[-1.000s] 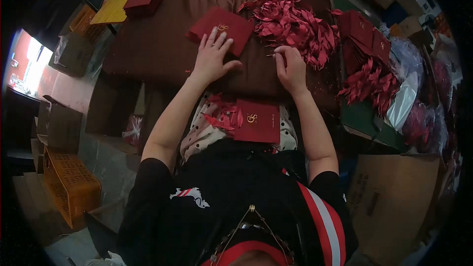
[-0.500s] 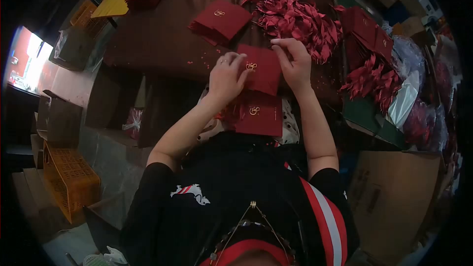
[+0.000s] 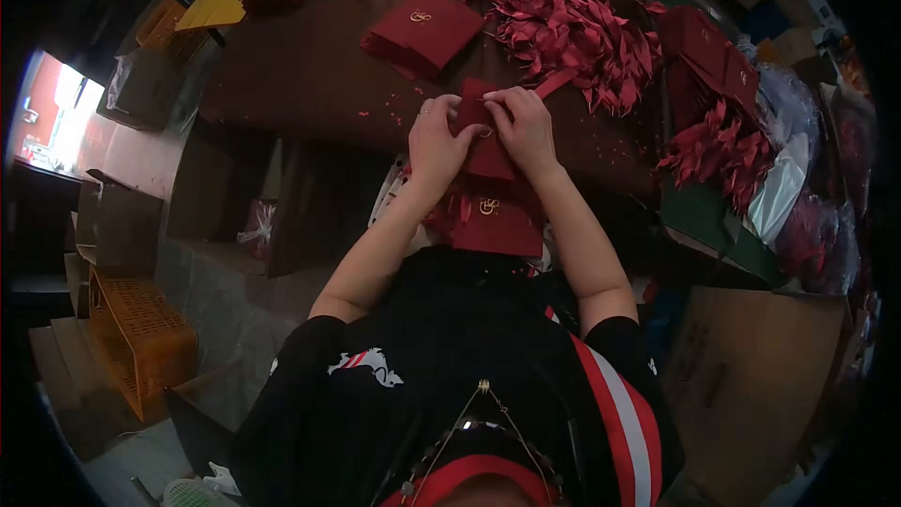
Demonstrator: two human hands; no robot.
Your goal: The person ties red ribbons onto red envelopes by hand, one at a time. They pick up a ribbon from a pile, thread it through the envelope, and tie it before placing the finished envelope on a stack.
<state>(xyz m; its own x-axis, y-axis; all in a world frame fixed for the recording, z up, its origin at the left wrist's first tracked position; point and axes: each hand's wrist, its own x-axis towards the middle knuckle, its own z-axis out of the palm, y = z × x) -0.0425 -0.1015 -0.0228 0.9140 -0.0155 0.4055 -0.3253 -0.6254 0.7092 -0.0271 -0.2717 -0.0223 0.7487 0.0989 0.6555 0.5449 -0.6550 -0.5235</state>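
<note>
Between my hands is a dark red envelope with a gold emblem partly covered by my fingers. My left hand grips its left edge, thumb on the front. At the upper right of the envelope, my right hand is closed in a pinch on a red ribbon, which sticks out to the right behind the fingers. Just where the ribbon meets the envelope is hidden. Closer to my body, another red envelope with a gold emblem lies over my lap.
A stack of red envelopes and a heap of red ribbons lie on the brown cloth. More envelopes are at the right, beside plastic bags. Cardboard boxes and an orange crate flank me.
My right hand has moved left onto the envelope, and a ribbon now shows at its fingers. My left hand stays on the envelope, which appears narrower and more covered.
</note>
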